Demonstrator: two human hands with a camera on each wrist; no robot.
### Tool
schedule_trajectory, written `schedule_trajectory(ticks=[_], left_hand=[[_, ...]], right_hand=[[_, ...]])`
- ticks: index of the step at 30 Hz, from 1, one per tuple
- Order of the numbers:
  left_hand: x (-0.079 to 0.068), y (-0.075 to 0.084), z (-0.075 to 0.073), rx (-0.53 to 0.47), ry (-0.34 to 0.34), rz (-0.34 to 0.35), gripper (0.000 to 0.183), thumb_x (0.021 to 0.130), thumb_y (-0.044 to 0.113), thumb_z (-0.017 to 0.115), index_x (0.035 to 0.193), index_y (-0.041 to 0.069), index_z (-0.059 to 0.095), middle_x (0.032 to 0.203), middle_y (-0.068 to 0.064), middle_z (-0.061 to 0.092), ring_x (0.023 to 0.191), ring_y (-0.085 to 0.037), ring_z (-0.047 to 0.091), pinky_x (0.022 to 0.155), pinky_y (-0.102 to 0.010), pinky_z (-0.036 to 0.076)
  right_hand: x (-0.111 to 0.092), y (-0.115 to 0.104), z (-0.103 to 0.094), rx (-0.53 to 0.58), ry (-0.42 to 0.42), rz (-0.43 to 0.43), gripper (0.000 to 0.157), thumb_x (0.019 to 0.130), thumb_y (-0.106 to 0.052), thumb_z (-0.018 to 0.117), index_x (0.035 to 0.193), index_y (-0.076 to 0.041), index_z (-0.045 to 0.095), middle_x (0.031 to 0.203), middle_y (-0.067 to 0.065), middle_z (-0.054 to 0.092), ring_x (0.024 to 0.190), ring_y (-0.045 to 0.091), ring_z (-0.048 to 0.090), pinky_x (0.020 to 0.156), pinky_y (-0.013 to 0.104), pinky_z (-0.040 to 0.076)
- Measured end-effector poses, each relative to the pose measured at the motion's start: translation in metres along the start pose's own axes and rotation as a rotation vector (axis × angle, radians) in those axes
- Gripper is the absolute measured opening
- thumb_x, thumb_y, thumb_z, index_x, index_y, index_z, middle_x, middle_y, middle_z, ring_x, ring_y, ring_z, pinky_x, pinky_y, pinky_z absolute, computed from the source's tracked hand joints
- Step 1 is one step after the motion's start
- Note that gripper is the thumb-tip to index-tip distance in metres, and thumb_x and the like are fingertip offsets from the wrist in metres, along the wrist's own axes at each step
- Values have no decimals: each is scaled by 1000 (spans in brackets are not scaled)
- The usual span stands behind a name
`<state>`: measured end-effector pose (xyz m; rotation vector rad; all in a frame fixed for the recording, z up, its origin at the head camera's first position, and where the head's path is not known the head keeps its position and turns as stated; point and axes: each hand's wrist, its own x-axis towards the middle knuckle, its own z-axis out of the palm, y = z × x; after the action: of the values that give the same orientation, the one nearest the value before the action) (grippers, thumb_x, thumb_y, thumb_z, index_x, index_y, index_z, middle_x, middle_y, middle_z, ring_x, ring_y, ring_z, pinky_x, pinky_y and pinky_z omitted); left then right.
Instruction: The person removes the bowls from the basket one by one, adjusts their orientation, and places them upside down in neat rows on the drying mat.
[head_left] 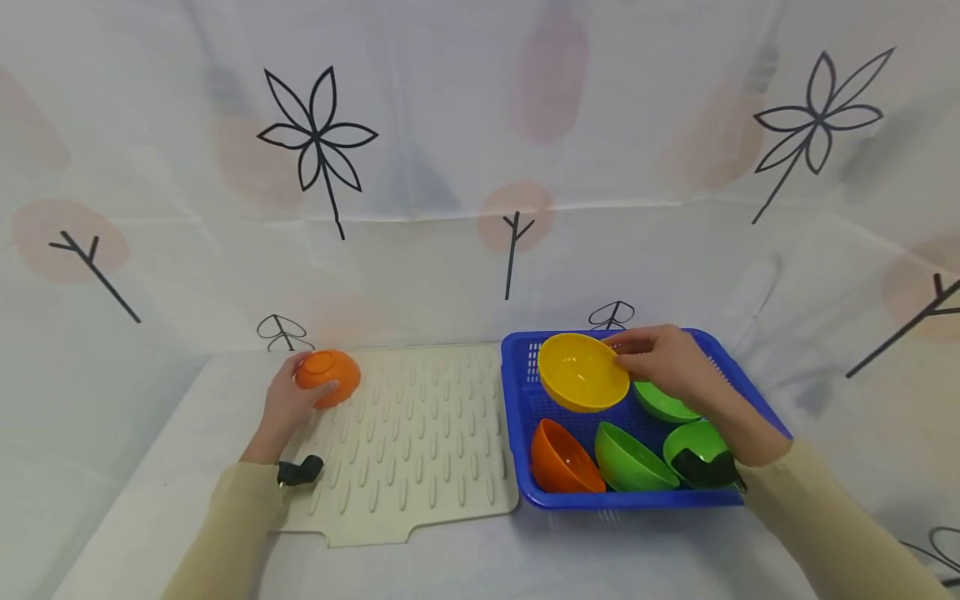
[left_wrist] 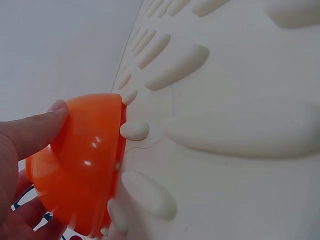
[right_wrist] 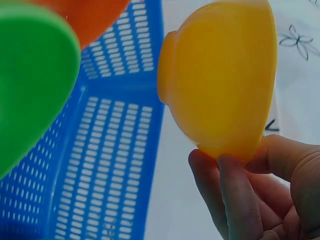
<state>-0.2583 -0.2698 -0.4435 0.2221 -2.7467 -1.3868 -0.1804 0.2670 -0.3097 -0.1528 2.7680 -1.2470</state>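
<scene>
My left hand holds an orange bowl upside down at the far left corner of a cream ridged drying mat. In the left wrist view the bowl's rim lies against the mat's raised ridges, with thumb and fingers around its outside. My right hand pinches the rim of a yellow bowl between thumb and fingers. That bowl is held above a blue plastic basket, its inside showing in the head view. In the right wrist view its outer side and foot show.
Inside the basket, another orange bowl and a green bowl lean along the near side. More green bowls sit at its right, partly hidden by my right hand and wrist. A patterned white cloth hangs behind.
</scene>
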Motion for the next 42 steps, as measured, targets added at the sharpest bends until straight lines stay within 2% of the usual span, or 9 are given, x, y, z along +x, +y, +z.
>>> schedule_trajectory(ticks=[6, 12, 16, 20, 23, 28, 33, 39, 42], left_hand=[[-3, -1, -2, -4, -3, 5, 85, 91, 23, 73, 157, 5, 22, 158, -23, 27, 139, -43, 30, 115, -60, 24], [-11, 7, -8, 19, 15, 88, 85, 89, 26, 75, 156, 7, 26, 159, -22, 26, 143, -45, 25, 113, -65, 21], [-20, 25, -11, 33, 3, 152, 86, 89, 33, 76, 158, 13, 27, 161, -18, 25, 144, -45, 23, 111, -67, 23], [-33, 50, -11, 12, -21, 231, 85, 89, 30, 77, 158, 17, 29, 161, -17, 25, 144, -44, 23, 110, -68, 25], [-47, 67, -8, -23, -61, 293, 83, 88, 26, 77, 157, 19, 31, 160, -16, 28, 141, -43, 29, 108, -66, 30], [-71, 90, 3, -37, -141, 400, 83, 86, 29, 80, 155, 20, 35, 159, -9, 33, 143, -36, 30, 111, -63, 28], [-95, 107, 17, -58, -222, 522, 84, 83, 29, 83, 153, 16, 39, 156, -6, 38, 143, -31, 32, 114, -59, 28], [-122, 121, 33, -91, -337, 564, 84, 80, 36, 84, 152, 24, 41, 156, 0, 39, 143, -27, 35, 113, -59, 30], [-131, 125, 39, -129, -390, 586, 83, 80, 33, 84, 151, 25, 41, 155, 4, 40, 142, -24, 36, 114, -56, 30]], right_hand=[[-9, -15, 9, -34, 4, -13, 34, 96, -18, 67, 127, -3, 67, 115, 18, 69, 84, 21, 69, 73, 31, 60], [-19, -23, 21, -57, 11, -28, 32, 95, -20, 69, 124, -6, 70, 111, 14, 71, 82, 21, 67, 71, 30, 59], [-25, -29, 28, -66, 23, -35, 30, 94, -19, 70, 121, -7, 72, 112, 14, 71, 90, 24, 68, 73, 32, 60], [-28, -35, 37, -27, 16, -33, 29, 93, -17, 69, 120, -6, 72, 112, 15, 71, 93, 26, 69, 73, 33, 60], [-29, -40, 43, -4, 1, -41, 29, 93, -15, 69, 120, -6, 72, 111, 14, 71, 92, 25, 70, 73, 33, 61], [-28, -46, 53, 7, -8, -56, 27, 92, -13, 70, 118, -6, 73, 109, 12, 72, 94, 27, 70, 73, 34, 61], [-26, -52, 64, 43, -8, -34, 25, 91, -11, 70, 115, -7, 74, 106, 10, 72, 91, 24, 70, 73, 34, 61], [-26, -57, 82, 51, -20, -54, 23, 90, -9, 71, 113, -10, 76, 103, 5, 73, 93, 23, 69, 75, 33, 60], [-27, -60, 90, 45, -23, -70, 22, 90, -9, 72, 111, -11, 77, 101, 3, 73, 94, 23, 69, 76, 33, 60]])
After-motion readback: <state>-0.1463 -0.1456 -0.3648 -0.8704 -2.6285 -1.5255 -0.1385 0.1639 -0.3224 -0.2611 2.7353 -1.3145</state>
